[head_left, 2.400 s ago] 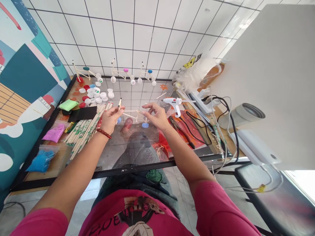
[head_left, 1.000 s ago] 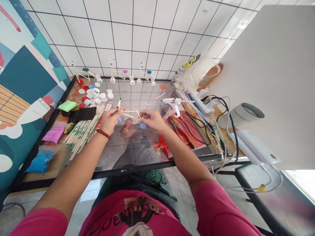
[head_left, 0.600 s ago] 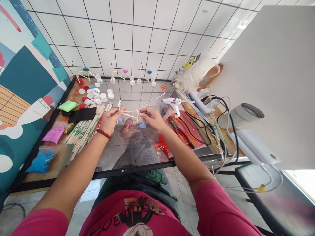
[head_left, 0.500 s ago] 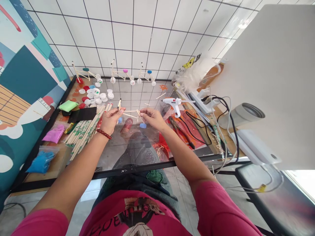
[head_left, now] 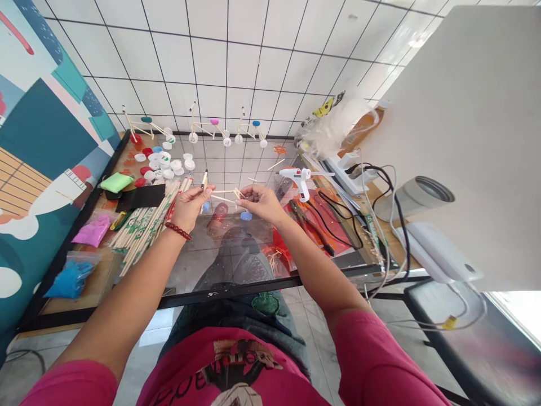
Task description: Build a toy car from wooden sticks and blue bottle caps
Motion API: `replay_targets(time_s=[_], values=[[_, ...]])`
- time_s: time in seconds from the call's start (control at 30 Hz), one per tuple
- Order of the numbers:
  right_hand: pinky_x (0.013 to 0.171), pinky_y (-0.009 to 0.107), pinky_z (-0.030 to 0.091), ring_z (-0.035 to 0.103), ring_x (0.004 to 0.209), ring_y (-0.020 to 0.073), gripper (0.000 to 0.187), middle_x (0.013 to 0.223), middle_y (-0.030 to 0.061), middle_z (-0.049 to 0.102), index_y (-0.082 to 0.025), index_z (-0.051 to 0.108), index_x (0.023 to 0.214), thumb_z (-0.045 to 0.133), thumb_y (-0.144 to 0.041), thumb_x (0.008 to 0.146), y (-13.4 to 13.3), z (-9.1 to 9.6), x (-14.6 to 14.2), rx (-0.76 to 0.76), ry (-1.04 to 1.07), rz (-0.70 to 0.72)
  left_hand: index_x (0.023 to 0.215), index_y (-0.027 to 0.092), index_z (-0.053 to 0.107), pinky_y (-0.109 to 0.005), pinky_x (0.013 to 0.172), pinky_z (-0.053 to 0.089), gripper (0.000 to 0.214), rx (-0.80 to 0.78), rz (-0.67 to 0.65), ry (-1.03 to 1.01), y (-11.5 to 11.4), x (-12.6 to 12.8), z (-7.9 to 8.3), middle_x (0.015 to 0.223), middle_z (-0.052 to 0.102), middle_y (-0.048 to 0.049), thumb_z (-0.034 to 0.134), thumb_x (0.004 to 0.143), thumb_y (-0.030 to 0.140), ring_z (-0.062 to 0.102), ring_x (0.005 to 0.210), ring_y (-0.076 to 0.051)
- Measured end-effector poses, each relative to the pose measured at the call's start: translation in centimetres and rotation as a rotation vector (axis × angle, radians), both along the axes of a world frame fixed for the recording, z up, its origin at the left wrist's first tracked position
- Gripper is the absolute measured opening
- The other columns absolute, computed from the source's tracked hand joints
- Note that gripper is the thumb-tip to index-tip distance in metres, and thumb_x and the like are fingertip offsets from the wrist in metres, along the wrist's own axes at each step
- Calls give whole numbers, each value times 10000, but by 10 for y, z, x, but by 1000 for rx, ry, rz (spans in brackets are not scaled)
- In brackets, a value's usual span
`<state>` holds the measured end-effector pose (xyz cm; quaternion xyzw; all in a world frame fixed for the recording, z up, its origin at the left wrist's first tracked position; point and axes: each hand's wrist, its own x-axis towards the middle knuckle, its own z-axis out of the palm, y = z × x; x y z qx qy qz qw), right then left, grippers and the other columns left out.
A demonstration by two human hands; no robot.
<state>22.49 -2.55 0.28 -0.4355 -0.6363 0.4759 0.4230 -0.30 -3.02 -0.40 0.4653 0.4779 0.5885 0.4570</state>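
Between my two hands is a small bicycle-like frame of wooden sticks (head_left: 224, 192), held above the glass tabletop. My left hand (head_left: 190, 204) pinches its left end, where a stick with a black tip (head_left: 205, 179) points up. A blue bottle cap (head_left: 205, 207) shows just beside those fingers. At the other end, my right hand (head_left: 261, 203) has thumb and fingers closed on the sticks. Below its fingertips is a second blue bottle cap (head_left: 245, 216); whether it is joined to the sticks I cannot tell.
Three stick bicycles (head_left: 213, 132) stand along the back edge. White and red caps (head_left: 163, 160), wrapped chopsticks (head_left: 146, 225) and bags of pink clay (head_left: 93, 228) and blue clay (head_left: 71, 279) lie left. Right are a white glue gun (head_left: 298, 180), pliers (head_left: 310, 225) and cables (head_left: 338, 211).
My right fingers have shifted slightly on the sticks, and the stick they held near the right cap now lies at a different angle. My left hand stays nearly still.
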Motion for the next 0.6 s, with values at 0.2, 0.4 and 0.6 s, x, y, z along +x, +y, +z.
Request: replay_targets(time_s=[0.2, 0.4, 0.6], values=[[587, 267, 472, 614, 612, 131, 344, 733, -18, 676, -199, 645, 885, 829, -419, 694, 0, 0, -1, 1, 22, -11, 875, 214, 850, -249, 491, 356, 346, 1, -2, -15, 0, 1, 0, 779, 740, -46, 874, 639, 466, 565, 615, -125], [557, 259, 435, 591, 593, 128, 297, 711, -18, 664, -203, 630, 850, 771, -437, 734, 0, 3, -1, 74, -111, -49, 865, 214, 847, -270, 622, 465, 373, 9, -4, -38, 2, 1, -4, 866, 775, -68, 894, 620, 491, 654, 812, -182], [614, 278, 449, 578, 611, 132, 215, 744, -8, 683, -211, 627, 851, 705, -388, 758, -3, 8, 0, 181, -226, -64, 873, 211, 844, -275, 697, 485, 371, 2, -9, -51, 2, 2, -5, 905, 785, -65, 898, 623, 480, 660, 848, -176]])
